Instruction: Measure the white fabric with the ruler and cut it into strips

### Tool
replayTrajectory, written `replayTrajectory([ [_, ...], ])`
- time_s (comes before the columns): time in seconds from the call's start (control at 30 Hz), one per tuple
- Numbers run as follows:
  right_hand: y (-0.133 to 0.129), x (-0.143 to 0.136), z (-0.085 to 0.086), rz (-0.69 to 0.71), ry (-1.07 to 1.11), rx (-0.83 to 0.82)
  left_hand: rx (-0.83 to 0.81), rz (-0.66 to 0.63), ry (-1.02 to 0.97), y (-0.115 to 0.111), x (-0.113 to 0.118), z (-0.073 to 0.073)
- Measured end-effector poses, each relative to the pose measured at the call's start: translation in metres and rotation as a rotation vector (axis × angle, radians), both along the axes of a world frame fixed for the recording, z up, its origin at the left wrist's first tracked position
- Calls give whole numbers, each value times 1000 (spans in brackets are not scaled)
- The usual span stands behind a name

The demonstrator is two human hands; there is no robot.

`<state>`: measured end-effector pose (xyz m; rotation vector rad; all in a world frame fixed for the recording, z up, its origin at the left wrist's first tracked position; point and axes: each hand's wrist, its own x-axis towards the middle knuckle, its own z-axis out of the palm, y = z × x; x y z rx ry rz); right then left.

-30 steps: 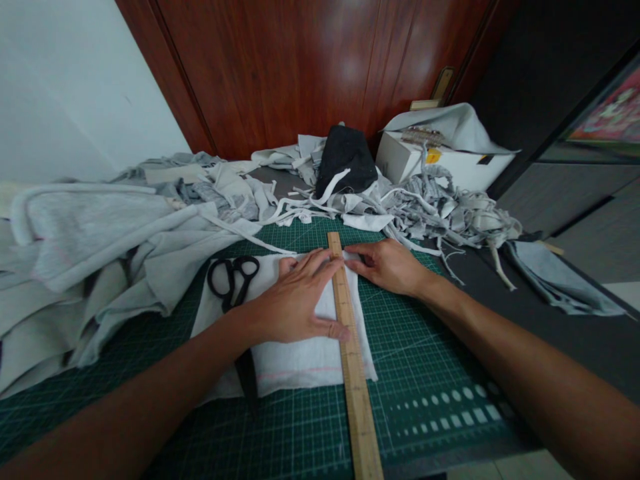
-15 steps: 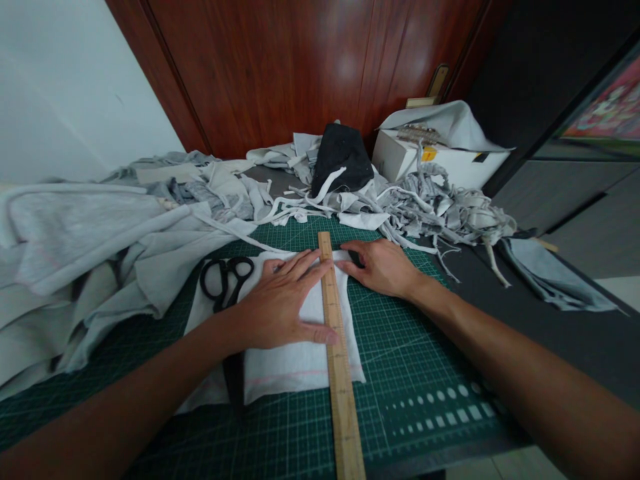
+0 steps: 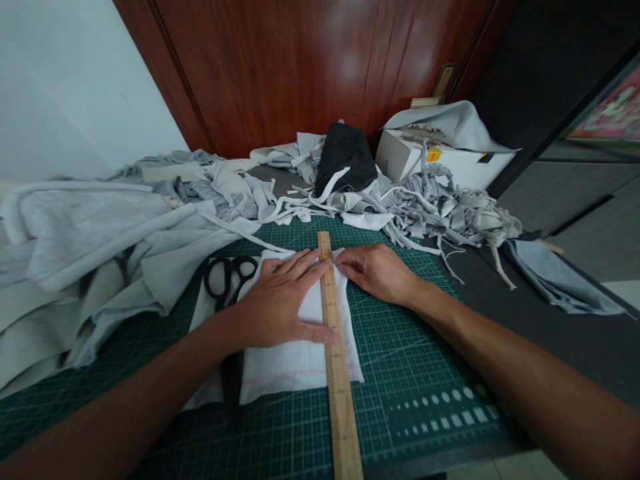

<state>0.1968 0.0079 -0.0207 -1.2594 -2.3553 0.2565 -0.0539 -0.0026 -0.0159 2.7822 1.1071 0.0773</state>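
A piece of white cloth (image 3: 285,370) with a pink line near its front edge lies on the green cutting mat (image 3: 410,347). Across its right part runs a wooden ruler (image 3: 343,400), reaching toward me past the cloth. My left hand (image 3: 280,303) lies flat and open over the cloth, fingertips and thumb on the ruler. At the cloth's far right corner, beside the ruler, my right hand (image 3: 377,270) has its thumb and forefinger pinched on the cloth edge. Black-handled scissors (image 3: 231,380) lie left of my left hand, partly under my forearm.
Grey and white fabric (image 3: 100,233) is heaped on the left. Behind the mat lie a black cloth (image 3: 345,160) and tangled grey strips (image 3: 425,207). A white box (image 3: 455,163) stands at the back right. A folded grey cloth (image 3: 560,277) lies at the right.
The fingers of my right hand have come together into a pinch at the cloth's edge by the ruler. My left hand and the ruler have stayed in place.
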Motion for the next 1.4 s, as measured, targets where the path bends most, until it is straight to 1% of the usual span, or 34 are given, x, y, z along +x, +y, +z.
replayTrajectory([
  [0.13, -6, 0, 1, -61, 22, -32, -1, -3, -11, 0, -2, -2],
  [0.27, -11, 1, 5, -105, -34, -65, -20, -20, -23, 1, -1, 0],
  [0.37, -13, 2, 10, -147, -103, -86, -43, -27, -32, 1, 0, 4],
  [0.6, -17, 1, 22, -179, -175, -168, -69, -52, -80, 2, 3, 8],
  [0.73, -17, 3, 25, -166, -194, -209, -106, -74, -109, 1, 6, 9],
  [0.97, -12, 8, 32, -119, -190, -284, -165, -73, -71, -2, 13, 14],
  [1.1, -11, 8, 35, -108, -195, -310, -179, -83, -91, -2, 15, 15],
  [1.2, -11, 8, 36, -103, -206, -316, -176, -100, -119, -2, 14, 14],
  [1.4, -12, 8, 36, -78, -236, -287, -157, -173, -185, 3, 7, 14],
])
